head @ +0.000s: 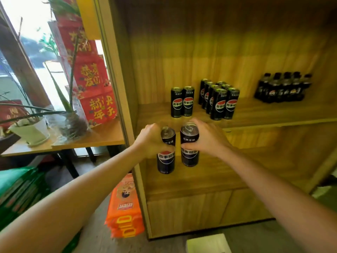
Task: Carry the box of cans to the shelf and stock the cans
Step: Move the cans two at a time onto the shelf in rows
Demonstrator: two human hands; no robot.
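Note:
My left hand [150,138] grips one tall black cola can [166,159], and my right hand [207,137] grips another black cola can [189,154]. Both cans are upright and side by side in the air, just in front of the wooden shelf board [264,112]. On that board stand two cans [182,102] at the left and a cluster of several cans [218,99] to their right. The box is not clearly in view.
A pack of dark bottles [283,88] sits at the shelf's right. Left of the cabinet, a table [102,137] carries potted plants [31,130] and red gift boxes [91,77]. Orange packs [125,207] and green packs [16,190] lie on the floor.

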